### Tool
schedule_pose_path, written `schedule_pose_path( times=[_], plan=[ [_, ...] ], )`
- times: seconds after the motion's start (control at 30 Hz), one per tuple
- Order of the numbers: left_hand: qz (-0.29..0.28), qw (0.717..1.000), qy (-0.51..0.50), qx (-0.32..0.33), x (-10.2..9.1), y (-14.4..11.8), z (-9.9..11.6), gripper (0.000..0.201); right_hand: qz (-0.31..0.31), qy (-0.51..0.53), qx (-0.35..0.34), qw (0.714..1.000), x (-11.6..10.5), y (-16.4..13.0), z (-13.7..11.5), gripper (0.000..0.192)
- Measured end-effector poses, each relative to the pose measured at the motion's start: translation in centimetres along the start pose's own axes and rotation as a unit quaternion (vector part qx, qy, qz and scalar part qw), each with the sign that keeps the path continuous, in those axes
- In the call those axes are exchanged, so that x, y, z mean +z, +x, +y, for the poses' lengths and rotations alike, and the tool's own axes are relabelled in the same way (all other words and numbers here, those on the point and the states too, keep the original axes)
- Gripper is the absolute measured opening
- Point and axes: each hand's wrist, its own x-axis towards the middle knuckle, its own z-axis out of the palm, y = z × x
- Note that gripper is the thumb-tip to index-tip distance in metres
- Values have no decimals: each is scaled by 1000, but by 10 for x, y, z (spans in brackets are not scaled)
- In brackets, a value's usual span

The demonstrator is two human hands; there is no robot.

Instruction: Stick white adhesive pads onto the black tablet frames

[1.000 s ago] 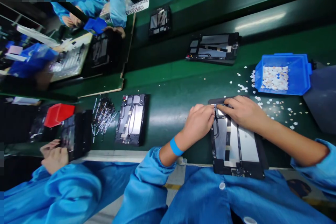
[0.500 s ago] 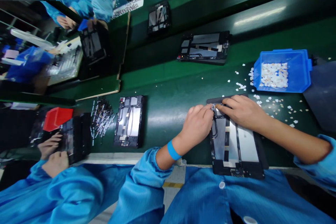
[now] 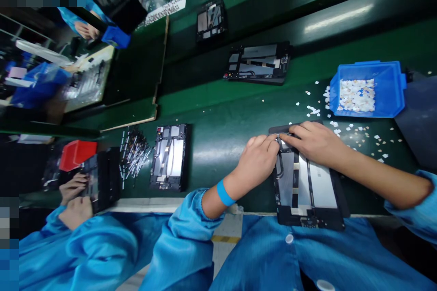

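An opened tablet [image 3: 322, 186] lies before me at the bench's near edge, its silver panels and dark ribbon cables exposed. My left hand [image 3: 257, 159] is closed, with curled fingertips at the tablet's upper left corner. Against the same spot, my right hand [image 3: 316, 143] is closed too, its index finger and thumb tips meeting the left fingertips while the palm lies over the tablet's top. Whatever sits between the fingertips is too small to make out. Small white pieces [image 3: 336, 132] are scattered just beyond and beside my right hand.
A blue bin [image 3: 389, 95] of white bits stands beyond my right hand. Other opened tablets lie left [image 3: 167, 157] and farther back [image 3: 257, 63]. Slim parts [image 3: 134, 152] are piled near a red bin [image 3: 77, 154]. At left, a co-worker's hands [image 3: 77, 200] hold another device.
My hands stay at the tablet's corner with only slight finger shifts. The farther opened tablet has slid a little left and the one behind it slightly right. Across the bench, a co-worker's device has been raised.
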Motion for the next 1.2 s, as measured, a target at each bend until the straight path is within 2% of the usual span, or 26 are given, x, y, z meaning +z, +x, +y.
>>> schedule_pose_path(
  times=[0.2, 0.3, 0.37, 0.47, 0.53, 0.63, 0.83, 1.03, 1.2],
  plan=[
    [0, 999, -44, -16, 0, -1, 0, 21, -16, 4, -9, 1000, -4, 2, 3, 34],
    [0, 989, -139, -42, -4, 1, -8, 16, -28, 11, -14, 999, -4, 3, 7, 34],
    [18, 964, -255, -73, -5, 6, -16, 13, -33, 16, -18, 999, -3, 3, 10, 35],
    [32, 905, -400, -138, 0, 17, -26, 11, -32, 22, -21, 999, -1, 2, 12, 37],
    [16, 880, -443, -171, 6, 27, -29, 10, -26, 24, -19, 999, 0, 2, 13, 36],
    [-5, 864, -466, -192, 14, 38, -30, 9, -13, 22, -15, 1000, 2, 1, 12, 36],
    [-1, 878, -428, -212, 19, 46, -28, 9, 4, 22, -15, 1000, 6, 1, 12, 35],
    [28, 900, -376, -219, 22, 46, -24, 13, 8, 29, -11, 999, 7, 2, 11, 34],
    [30, 891, -385, -239, 22, 46, -22, 12, 18, 40, -7, 999, 8, 2, 10, 35]
  ],
)
